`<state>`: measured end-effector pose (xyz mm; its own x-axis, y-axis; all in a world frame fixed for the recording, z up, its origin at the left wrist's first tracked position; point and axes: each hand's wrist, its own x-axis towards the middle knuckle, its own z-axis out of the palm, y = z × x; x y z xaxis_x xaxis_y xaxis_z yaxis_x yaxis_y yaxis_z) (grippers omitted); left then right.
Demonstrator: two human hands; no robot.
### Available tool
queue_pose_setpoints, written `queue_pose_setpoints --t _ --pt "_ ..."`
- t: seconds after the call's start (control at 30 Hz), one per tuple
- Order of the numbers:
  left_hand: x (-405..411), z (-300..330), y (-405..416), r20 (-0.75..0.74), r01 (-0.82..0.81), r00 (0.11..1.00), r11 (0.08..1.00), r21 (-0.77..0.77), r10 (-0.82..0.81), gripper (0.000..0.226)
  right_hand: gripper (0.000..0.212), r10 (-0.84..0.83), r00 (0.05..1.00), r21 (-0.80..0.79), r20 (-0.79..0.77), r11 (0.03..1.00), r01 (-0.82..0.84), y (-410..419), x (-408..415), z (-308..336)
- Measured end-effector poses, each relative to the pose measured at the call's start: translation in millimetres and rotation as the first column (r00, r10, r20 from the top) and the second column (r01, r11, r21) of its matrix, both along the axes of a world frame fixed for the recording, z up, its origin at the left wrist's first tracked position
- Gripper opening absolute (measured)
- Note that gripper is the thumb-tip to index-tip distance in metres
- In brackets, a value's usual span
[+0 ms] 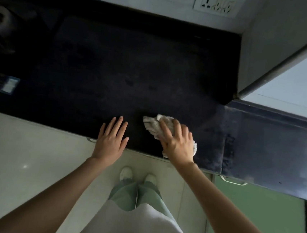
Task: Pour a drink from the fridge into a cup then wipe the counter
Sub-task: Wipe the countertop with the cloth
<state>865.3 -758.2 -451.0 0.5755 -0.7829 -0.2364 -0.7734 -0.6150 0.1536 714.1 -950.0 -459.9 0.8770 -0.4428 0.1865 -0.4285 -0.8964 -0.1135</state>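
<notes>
While your right hand (177, 144) presses the pale cloth (154, 125) flat on the dark surface (116, 65), its fingers lie spread over the bundle and only a little curled round it, so the grip is a press from above, not a tight fist. The cloth sits near the front edge of the surface, and most of the unwiped area lies beyond the cloth and to its left, toward the wall socket (217, 5) and further. Your left hand (112, 137) rests flat just left of the cloth, fingers straight, holding nothing. No cup is visible here. I judge the next stroke should go away from the front edge, with the right hand, which is already on the cloth.
</notes>
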Motion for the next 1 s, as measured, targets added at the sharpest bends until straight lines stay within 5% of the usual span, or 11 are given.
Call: queue_pose_setpoints --t 0.27,0.47,0.57,0.63,0.73,0.8,0.9,1.0 --pt "3 6 2 0.007 0.023 1.000 1.000 0.003 -0.023 0.054 0.048 -0.399 0.912 0.050 -0.091 0.913 0.405 -84 53 13" --pt "4 4 2 -0.012 0.015 1.000 1.000 0.016 -0.015 0.055 0.051 -0.063 0.998 0.026 0.001 0.998 0.063 36 43 4" --pt "4 3 2 -0.012 0.014 1.000 1.000 0.004 -0.014 0.055 0.052 0.037 0.999 -0.057 -0.035 0.998 -0.039 2 45 3" --pt "4 4 0 -0.013 0.004 1.000 1.000 -0.007 -0.004 0.055 0.055 -0.148 0.986 -0.074 -0.082 0.987 0.142 -50 51 7" --pt "2 4 0 -0.018 -0.007 1.000 1.000 -0.006 0.007 0.055 0.053 -0.507 0.846 0.009 -0.168 0.857 0.515 -107 62 17" --pt "2 4 -1 -0.017 -0.017 1.000 1.000 -0.006 0.017 0.055 0.054 -0.572 0.798 0.010 -0.189 0.812 0.584 -102 74 15" --pt "1 3 0 -0.010 -0.012 1.000 1.000 0.004 0.012 0.056 0.052 -0.426 0.900 -0.014 -0.097 0.904 0.427 -34 88 9" --pt "3 3 0 0.003 0.001 1.000 1.000 0.002 -0.001 0.055 0.051 -0.072 0.993 0.010 -0.091 0.997 0.073 28 97 6"
